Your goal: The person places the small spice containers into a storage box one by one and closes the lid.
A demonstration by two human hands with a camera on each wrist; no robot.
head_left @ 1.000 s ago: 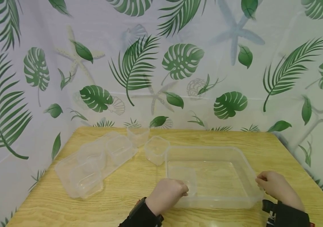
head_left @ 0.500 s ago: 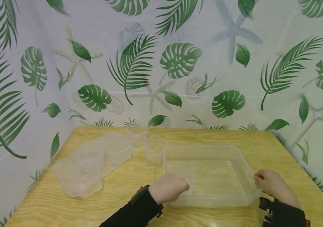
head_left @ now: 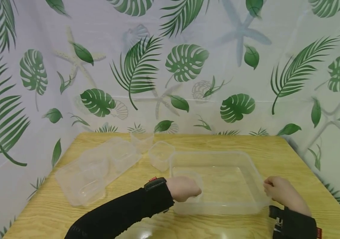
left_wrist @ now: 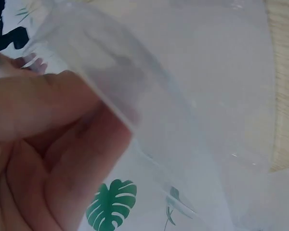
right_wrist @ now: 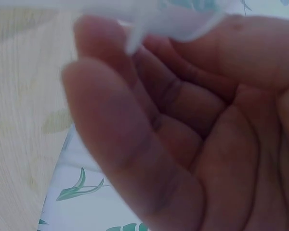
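Note:
A large clear plastic box (head_left: pixel 217 208) sits on the wooden table, right of centre. Inside it, at the left end, stands a smaller clear plastic container (head_left: pixel 194 175), partly hidden by my left hand (head_left: pixel 184 188). That hand pinches the small container's thin wall between thumb and fingers (left_wrist: pixel 91 159), as the left wrist view shows close up. At the box's right side, my right hand (head_left: pixel 286 193) holds the rim, thumb on one side and curled fingers (right_wrist: pixel 111 125) on the other.
A flat clear lid or tray (head_left: pixel 68 181) lies at the left with several small clear containers on it, one of them a container (head_left: pixel 90 189) in front. Another clear container (head_left: pixel 161 155) stands beside the box's back left corner. A leaf-printed cloth (head_left: pixel 146 66) hangs behind the table.
My left hand has shifted a little away from me over the small container, and its forearm has swung out more level. My right hand stays on the box rim. The head view drifts slightly.

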